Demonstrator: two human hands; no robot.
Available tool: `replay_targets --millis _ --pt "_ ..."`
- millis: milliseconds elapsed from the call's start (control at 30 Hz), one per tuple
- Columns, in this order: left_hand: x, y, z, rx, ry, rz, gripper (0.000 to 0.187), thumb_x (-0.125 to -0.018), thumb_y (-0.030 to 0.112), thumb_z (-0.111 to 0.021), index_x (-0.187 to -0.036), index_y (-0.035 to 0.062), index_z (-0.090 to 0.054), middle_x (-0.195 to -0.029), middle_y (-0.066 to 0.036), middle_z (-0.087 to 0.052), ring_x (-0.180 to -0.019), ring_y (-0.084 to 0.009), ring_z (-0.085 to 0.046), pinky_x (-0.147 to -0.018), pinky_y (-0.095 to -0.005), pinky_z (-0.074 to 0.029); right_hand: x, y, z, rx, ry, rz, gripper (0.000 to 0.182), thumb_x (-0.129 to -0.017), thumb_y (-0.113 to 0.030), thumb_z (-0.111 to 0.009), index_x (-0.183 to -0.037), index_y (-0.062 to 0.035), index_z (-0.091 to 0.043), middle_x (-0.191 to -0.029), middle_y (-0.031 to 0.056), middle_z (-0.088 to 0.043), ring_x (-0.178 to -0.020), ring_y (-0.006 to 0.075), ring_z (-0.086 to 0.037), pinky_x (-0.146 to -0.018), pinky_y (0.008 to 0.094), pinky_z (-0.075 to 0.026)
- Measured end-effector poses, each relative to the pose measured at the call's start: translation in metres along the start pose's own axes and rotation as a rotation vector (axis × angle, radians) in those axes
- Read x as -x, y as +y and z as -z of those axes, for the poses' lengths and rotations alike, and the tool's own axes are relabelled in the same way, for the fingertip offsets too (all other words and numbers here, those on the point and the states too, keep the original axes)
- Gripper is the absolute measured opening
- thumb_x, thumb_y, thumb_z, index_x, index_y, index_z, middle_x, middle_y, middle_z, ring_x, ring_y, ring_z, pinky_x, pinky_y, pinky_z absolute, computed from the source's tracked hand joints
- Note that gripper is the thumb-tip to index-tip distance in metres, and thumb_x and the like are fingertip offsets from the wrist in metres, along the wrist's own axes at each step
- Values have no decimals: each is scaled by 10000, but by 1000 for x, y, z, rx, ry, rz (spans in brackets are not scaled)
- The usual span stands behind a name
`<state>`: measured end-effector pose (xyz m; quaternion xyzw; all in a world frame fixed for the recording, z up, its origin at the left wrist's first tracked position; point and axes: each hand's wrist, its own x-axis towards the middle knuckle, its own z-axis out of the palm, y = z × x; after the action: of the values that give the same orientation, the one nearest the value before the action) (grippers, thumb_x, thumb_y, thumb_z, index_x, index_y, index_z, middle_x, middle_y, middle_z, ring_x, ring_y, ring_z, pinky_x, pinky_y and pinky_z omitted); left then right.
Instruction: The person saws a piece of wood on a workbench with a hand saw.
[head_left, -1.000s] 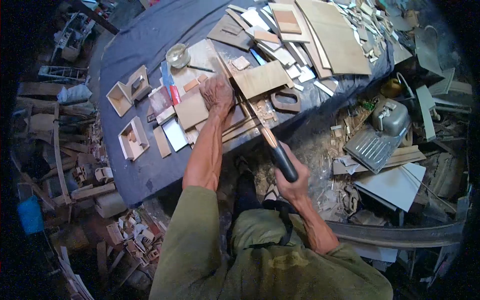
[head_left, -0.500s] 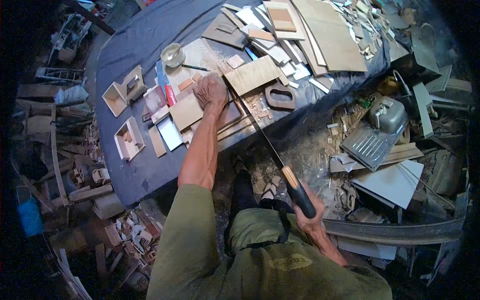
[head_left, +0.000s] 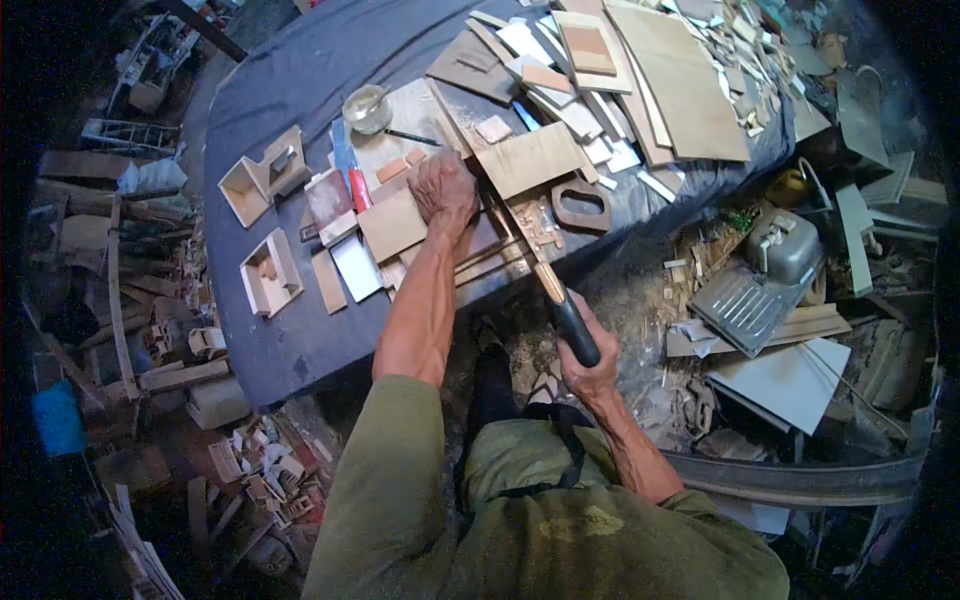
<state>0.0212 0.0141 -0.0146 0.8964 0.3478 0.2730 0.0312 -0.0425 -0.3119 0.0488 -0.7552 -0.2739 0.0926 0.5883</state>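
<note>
My right hand [head_left: 590, 362] is wrapped round the black and tan handle of a saw [head_left: 568, 318]. The narrow blade runs up and left, beside a light wood board [head_left: 532, 156]. Pressed down close to the blade, my left hand [head_left: 445, 190] has its fingers curled over something hidden beneath it. A square light board [head_left: 392, 225] lies just left of that hand. Sawdust and small chips [head_left: 540, 228] lie right of the blade, next to a dark wooden handle with an oval hole [head_left: 581, 206].
Two small wooden boxes [head_left: 271, 272] sit at the table's left. A glass jar [head_left: 367, 108] and a red and blue tool [head_left: 358, 186] are behind my left hand. Offcuts and boards [head_left: 690, 90] pile at the upper right. A metal sink [head_left: 785, 245] lies right of the table.
My right hand has moved up and forward with the saw, so its handle is now nearer the table edge. My left hand stays pressed in place. The whole view has shifted slightly.
</note>
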Motion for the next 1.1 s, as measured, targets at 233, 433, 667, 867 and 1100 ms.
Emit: replay_targets --millis 233,433,667,867,1100 --pt "-2 4 0 -22 -12 26 194 -900 200 -551 -826 90 -693 -848 -142 -688 -856 -319 -635 -804 -452 -427 3 0 4 -14 -75 -104 658 -755 25 -649 -1398 -75 -547 -1000 146 -714 -792 152 -680 -728 286 -530" --pt "-2 0 -1 -21 -47 30 192 -894 197 -522 -807 97 -661 -830 -147 -672 -870 -312 -632 -793 -448 -422 12 1 13 -52 -75 -122 654 -761 36 -640 -1399 -73 -550 -960 119 -708 -773 107 -648 -735 252 -517" --pt "2 2 -4 -33 -51 44 141 -839 181 -545 -865 109 -664 -873 -135 -669 -911 -296 -620 -823 -435 -407 72 -33 71 48 -81 -153 628 -757 23 -648 -1377 -30 -567 -957 104 -725 -752 85 -652 -739 250 -524" --pt "-1 -1 -2 -19 -49 0 158 -827 170 -551 -895 90 -669 -871 -131 -665 -917 -298 -616 -842 -455 -397 70 -41 73 55 -72 -77 642 -746 15 -658 -1380 -32 -566 -992 132 -737 -774 103 -679 -740 258 -533" --pt "-1 -2 -1 -34 56 -21 168 -885 187 -547 -814 85 -660 -816 -130 -669 -873 -307 -632 -795 -466 -413 -16 -27 0 21 -65 -53 683 -739 16 -662 -1405 -90 -553 -900 133 -708 -650 119 -631 -662 269 -525"
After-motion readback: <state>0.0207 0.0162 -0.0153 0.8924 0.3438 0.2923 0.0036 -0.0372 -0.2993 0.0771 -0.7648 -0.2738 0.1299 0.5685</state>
